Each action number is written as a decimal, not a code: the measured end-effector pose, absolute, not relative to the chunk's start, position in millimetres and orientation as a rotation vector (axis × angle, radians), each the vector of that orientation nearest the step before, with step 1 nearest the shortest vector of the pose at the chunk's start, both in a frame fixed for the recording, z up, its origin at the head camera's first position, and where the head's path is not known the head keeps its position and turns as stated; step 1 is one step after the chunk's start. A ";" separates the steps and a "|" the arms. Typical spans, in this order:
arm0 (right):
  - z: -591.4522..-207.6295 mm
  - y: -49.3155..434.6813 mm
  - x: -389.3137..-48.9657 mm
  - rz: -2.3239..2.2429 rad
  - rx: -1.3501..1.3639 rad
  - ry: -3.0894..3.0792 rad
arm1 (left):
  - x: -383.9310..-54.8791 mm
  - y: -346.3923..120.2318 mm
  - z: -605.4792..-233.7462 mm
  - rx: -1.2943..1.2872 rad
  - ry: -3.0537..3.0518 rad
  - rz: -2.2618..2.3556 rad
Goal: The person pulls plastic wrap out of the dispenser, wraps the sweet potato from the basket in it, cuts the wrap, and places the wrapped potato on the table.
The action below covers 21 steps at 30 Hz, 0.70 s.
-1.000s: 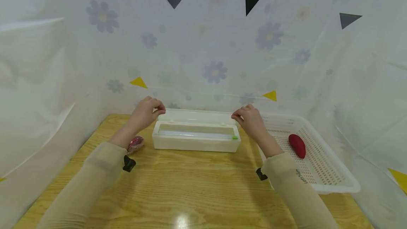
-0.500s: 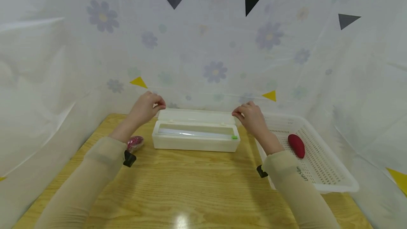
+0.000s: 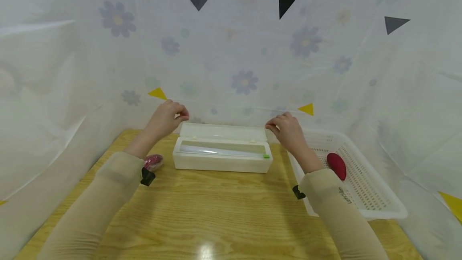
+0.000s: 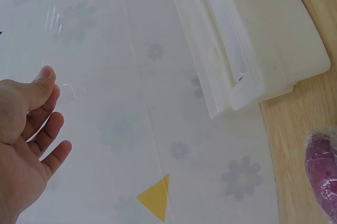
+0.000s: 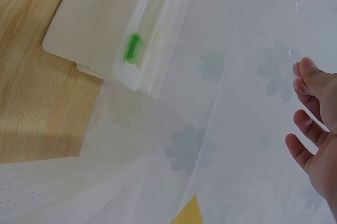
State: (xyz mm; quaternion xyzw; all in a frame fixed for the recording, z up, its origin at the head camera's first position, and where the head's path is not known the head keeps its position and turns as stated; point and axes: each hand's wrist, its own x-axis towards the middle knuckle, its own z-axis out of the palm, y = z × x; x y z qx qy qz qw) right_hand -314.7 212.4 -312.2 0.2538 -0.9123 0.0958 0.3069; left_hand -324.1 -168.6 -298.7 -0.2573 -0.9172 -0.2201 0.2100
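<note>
Film of clear, thin plastic [image 4: 55, 21] was pinched, apparently by its edge, between thumb and fingertips of the left grip [image 3: 166, 118] and, well apart, of the right grip [image 3: 287, 132]; it was betrayed only by glints, so its full outline could not be told. Below the gap between the grips, nearer the body, a long, off-white plastic box [image 3: 221, 164] was set on the yellowish wooden bench [image 3: 216, 216]; its long axis was laid side to side, roughly along the span between the grips; its flat, whitish lid [image 3: 221, 132] was raised at the far edge; the left corner was overtopped by the left grip, while the right grip was held lower, nearer the end where a small green slider [image 3: 266, 156] was fitted. No label could be made out on the box; on the beige right sleeve [image 3: 343, 222], dark lettering [image 3: 345, 195] was read as something like "Let's slim".
</note>
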 end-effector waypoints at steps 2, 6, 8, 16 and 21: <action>-310.9 213.1 -314.9 0.258 0.673 -2.408 | -323.9 -168.2 -297.8 -0.714 -2.554 -0.611; -309.0 214.6 -316.2 0.272 0.688 -2.378 | -323.5 -167.8 -296.4 -0.712 -2.557 -0.622; -308.6 215.3 -317.3 0.268 0.692 -2.364 | -323.5 -167.6 -295.1 -0.709 -2.559 -0.626; -303.9 216.0 -318.7 0.260 0.728 -2.289 | -322.0 -167.3 -289.4 -0.721 -2.538 -0.644; -299.5 215.6 -318.4 0.272 0.744 -2.289 | -320.6 -167.8 -287.4 -0.712 -2.530 -0.647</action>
